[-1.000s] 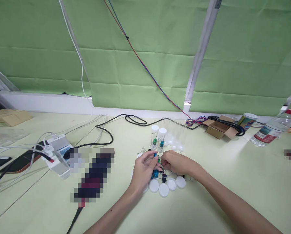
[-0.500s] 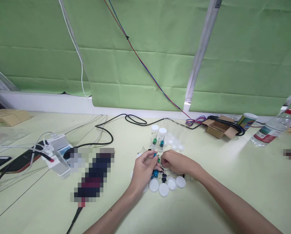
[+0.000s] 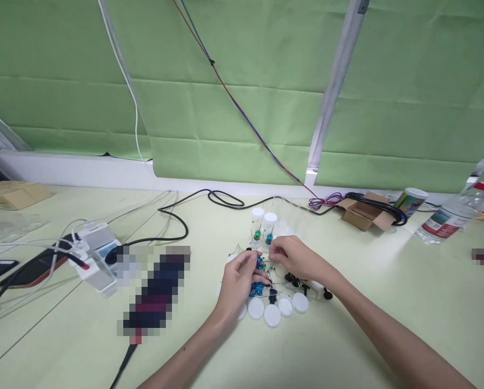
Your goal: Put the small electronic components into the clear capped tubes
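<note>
My left hand (image 3: 238,274) is closed around several small blue components with thin wire leads (image 3: 259,263), pinching them between thumb and fingers. Just to its right, my right hand (image 3: 289,255) is closed in a pinch; what its fingertips hold is too small to make out. More blue components (image 3: 256,290) lie below the left fingers, with a bit of green (image 3: 264,267) between the hands. Black parts with leads (image 3: 293,280) lie under my right hand. White round caps (image 3: 272,315) sit in a curved row nearest me.
Behind my hands stand clear vials with white caps (image 3: 270,218), holding a green part (image 3: 257,235) and a blue part (image 3: 269,238). A cardboard box (image 3: 359,216), a can (image 3: 412,201) and a water bottle (image 3: 444,220) are at right. A power strip (image 3: 98,259) with cables lies left.
My right hand has moved up and slightly away from me, uncovering black parts below it. My left hand stays nearly in place, and more blue components show in its fingers.
</note>
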Tool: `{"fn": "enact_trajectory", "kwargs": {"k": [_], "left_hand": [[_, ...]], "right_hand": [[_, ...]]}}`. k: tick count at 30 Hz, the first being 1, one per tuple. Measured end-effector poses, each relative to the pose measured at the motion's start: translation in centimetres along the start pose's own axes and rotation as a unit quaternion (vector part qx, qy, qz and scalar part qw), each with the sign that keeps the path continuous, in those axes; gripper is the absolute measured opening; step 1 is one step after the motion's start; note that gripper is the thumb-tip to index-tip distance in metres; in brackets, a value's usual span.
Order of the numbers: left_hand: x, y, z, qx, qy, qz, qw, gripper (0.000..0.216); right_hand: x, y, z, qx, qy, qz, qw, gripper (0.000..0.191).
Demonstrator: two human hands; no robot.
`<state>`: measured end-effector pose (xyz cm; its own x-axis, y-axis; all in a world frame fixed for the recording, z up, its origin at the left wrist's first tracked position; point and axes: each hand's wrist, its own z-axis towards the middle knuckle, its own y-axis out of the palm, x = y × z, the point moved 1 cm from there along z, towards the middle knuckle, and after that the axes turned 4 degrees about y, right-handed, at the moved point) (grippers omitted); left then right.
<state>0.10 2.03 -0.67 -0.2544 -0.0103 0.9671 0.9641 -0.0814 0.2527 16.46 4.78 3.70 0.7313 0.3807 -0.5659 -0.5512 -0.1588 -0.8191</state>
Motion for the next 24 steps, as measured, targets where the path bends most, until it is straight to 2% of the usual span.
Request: {"fn": "enact_trajectory", "kwargs": {"k": [5, 12, 24], "left_hand": [[0.0, 0.0, -0.1, 0.002, -0.014, -0.013, 1.0, 0.035], [0.1, 0.5, -0.6, -0.013, -0.04, -0.028, 0.999, 0.037], [-0.1, 0.7, -0.8, -0.028, -0.071, -0.093, 0.993, 0.032]], "right_hand": [[-0.4, 0.4, 0.3, 0.023, 0.049, 0.101, 0.993, 0.015], [-0.9, 0.6, 0.0, -0.002, 0.092, 0.248, 0.964, 0.017], [-1.5, 0.5, -0.2, -0.009, 0.078, 0.267, 0.96, 0.016]]}}
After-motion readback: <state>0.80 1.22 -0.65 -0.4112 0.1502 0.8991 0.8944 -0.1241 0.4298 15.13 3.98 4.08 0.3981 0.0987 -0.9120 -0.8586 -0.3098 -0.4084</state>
